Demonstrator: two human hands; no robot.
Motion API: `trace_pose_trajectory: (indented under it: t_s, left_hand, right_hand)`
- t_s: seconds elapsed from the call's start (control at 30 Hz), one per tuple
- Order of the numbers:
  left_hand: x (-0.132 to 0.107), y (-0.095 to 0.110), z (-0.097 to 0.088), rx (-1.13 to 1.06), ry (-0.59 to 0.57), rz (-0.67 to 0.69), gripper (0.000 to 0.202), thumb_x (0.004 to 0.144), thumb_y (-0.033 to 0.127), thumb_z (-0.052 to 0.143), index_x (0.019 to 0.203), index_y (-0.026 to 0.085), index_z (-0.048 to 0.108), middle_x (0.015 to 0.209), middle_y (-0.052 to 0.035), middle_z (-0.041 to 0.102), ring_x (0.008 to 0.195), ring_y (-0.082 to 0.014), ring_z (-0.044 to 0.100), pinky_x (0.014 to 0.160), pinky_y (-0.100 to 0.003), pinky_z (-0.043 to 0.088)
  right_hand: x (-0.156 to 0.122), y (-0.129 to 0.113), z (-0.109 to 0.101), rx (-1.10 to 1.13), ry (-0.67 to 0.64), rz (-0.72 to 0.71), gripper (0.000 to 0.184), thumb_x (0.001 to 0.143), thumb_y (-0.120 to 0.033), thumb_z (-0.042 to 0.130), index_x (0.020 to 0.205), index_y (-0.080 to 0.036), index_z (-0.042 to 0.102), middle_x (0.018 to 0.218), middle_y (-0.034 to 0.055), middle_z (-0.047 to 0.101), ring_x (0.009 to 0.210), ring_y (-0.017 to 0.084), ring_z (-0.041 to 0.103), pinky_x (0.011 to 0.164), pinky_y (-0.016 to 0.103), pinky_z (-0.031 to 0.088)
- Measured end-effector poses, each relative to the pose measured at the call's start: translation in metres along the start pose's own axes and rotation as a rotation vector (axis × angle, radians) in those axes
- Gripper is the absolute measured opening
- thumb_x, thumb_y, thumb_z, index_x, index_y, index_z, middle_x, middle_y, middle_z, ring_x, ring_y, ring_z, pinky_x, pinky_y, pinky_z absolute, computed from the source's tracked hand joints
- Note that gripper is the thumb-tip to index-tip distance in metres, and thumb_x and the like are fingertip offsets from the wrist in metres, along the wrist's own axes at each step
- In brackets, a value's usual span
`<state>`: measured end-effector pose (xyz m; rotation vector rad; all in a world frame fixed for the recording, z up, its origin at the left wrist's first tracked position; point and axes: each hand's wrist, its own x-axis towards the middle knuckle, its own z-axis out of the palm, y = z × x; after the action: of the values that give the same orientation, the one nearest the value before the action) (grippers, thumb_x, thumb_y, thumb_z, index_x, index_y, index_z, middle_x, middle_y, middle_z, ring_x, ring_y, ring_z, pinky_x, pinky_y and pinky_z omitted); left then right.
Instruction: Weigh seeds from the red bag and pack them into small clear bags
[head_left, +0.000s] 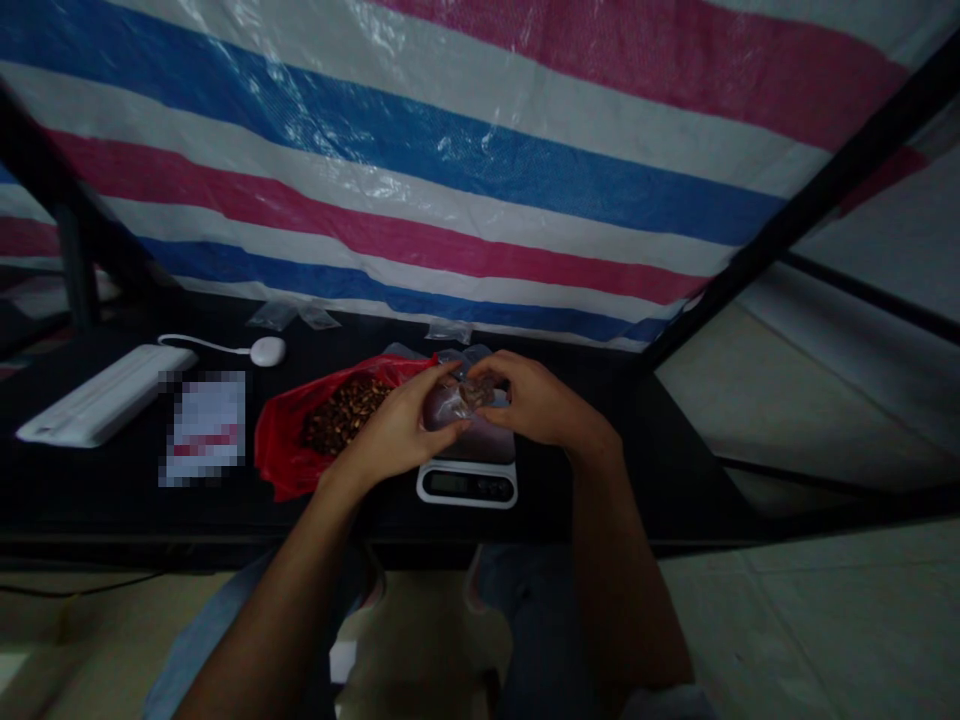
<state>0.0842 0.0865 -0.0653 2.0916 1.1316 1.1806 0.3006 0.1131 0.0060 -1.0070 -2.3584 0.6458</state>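
A small clear plastic bag (pixel 474 396) with brown pieces in its right part is between my two hands, above the metal plate of a white kitchen scale (pixel 489 446). My right hand (pixel 534 400) pinches the filled part between thumb and fingers. From the other side, my left hand (pixel 401 425) curves its thumb and fingers around the bag's clear end; the exact contact is hard to see. Just left of the scale lies an open red plastic bag (pixel 279 440) full of brown seed-like pieces (pixel 349 412), partly covered by my left hand.
Several empty clear bags (pixel 274 315) lie along the back edge. On the left are a long white device (pixel 109 395), a white round object with a cable (pixel 268 350) and a blurred packet (pixel 204 425). A striped sheet (pixel 450 190) hangs behind, with black frame bars (pixel 795 215) on both sides.
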Motion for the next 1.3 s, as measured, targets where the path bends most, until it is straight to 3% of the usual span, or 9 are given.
trace_pose_trajectory:
  t_s: [0.4,0.7,0.9,1.07,1.2,1.3]
  left_hand:
    - [-0.004,0.013,-0.021,-0.085,0.050,-0.021,0.072,0.086,0.035,0.077,0.151,0.018,0.050,0.142,-0.0147,0.067,0.127,-0.0306,0.066,0.113,-0.048,0.049]
    - [-0.004,0.014,-0.020,-0.074,0.050,0.019,0.072,0.085,0.035,0.078,0.150,0.018,0.051,0.148,-0.0147,0.062,0.133,-0.0314,0.062,0.117,-0.048,0.046]
    - [-0.003,0.016,-0.021,-0.070,0.030,-0.015,0.072,0.085,0.036,0.077,0.151,0.021,0.051,0.145,-0.0131,0.065,0.129,-0.0322,0.065,0.113,-0.050,0.050]
    - [-0.004,0.019,-0.026,-0.085,0.038,-0.042,0.068,0.090,0.041,0.071,0.151,0.019,0.050,0.138,-0.0139,0.068,0.126,-0.0323,0.065,0.111,-0.048,0.050]
    - [-0.005,0.016,-0.026,-0.225,0.094,-0.089,0.065,0.098,0.049,0.056,0.154,0.018,0.046,0.141,-0.0137,0.065,0.131,-0.0316,0.060,0.115,-0.048,0.045]
    - [-0.003,0.014,-0.023,-0.474,0.126,-0.176,0.073,0.099,0.055,0.049,0.161,0.020,0.033,0.139,-0.0143,0.064,0.120,-0.0302,0.066,0.102,-0.045,0.054]
  right_hand:
    - [0.006,-0.041,-0.014,-0.064,0.067,-0.051,0.038,0.081,-0.005,0.071,0.116,-0.019,0.071,0.113,0.0059,0.074,0.097,0.019,0.067,0.089,0.034,0.052]
    - [0.005,-0.045,-0.009,-0.193,0.062,-0.175,0.038,0.084,-0.002,0.065,0.115,-0.022,0.072,0.118,0.0063,0.074,0.115,0.025,0.064,0.103,0.044,0.049]
    - [0.000,-0.051,-0.014,-0.176,0.076,-0.149,0.036,0.084,-0.002,0.065,0.112,-0.024,0.071,0.117,0.0066,0.073,0.115,0.026,0.065,0.105,0.045,0.049]
    - [-0.004,-0.028,-0.016,-0.032,0.104,0.020,0.044,0.081,-0.008,0.069,0.123,-0.021,0.066,0.115,0.0075,0.073,0.100,0.022,0.069,0.089,0.036,0.055]
    - [-0.002,0.010,-0.001,0.059,-0.051,0.147,0.036,0.079,-0.007,0.072,0.113,-0.019,0.067,0.106,0.0048,0.075,0.095,0.019,0.071,0.086,0.034,0.055]
    - [-0.001,0.024,0.009,0.075,-0.131,0.204,0.040,0.074,-0.011,0.081,0.112,-0.016,0.068,0.108,0.0074,0.075,0.101,0.022,0.071,0.089,0.036,0.055]
